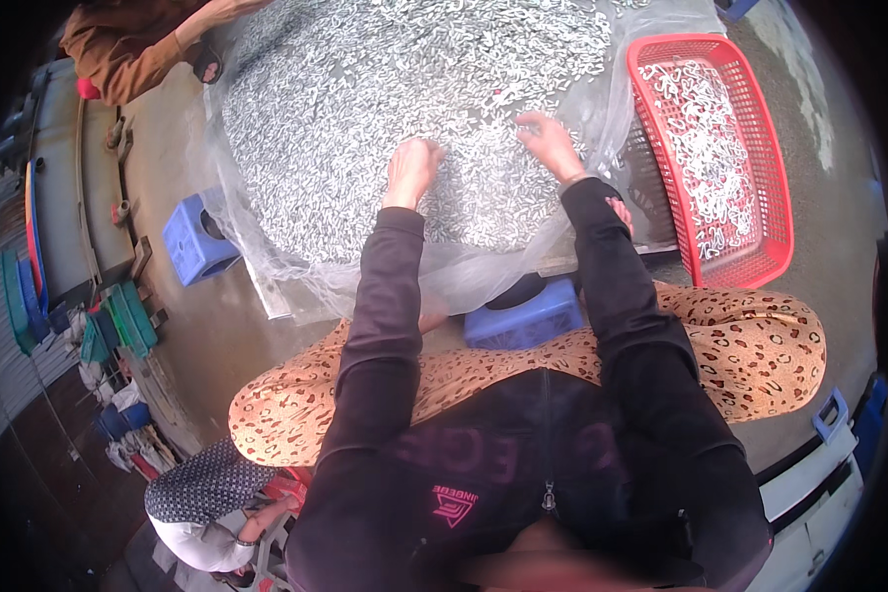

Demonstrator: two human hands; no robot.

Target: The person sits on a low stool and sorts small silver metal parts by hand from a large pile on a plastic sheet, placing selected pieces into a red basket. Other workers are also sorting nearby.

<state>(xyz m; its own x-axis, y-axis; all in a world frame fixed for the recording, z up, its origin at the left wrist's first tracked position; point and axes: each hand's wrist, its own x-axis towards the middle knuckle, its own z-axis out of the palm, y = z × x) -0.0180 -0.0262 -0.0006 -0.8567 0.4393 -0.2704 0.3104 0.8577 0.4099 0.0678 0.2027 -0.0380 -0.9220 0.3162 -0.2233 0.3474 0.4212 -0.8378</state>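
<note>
A broad layer of small silvery-white curled pieces, which look like little fish, covers a raised work surface lined with pale mesh netting. My left hand rests on the near middle of the layer, its fingers curled down and closed; whatever they grip is hidden. To the right of it, my right hand is over the layer near its right edge. Its thumb and forefinger point left with a gap between them, and I see nothing held there.
A red plastic basket holding more white pieces stands right of the netting. Blue plastic stools sit at the near edge and the left. Another person's brown sleeve reaches in at the far left. Someone else sits behind at lower left.
</note>
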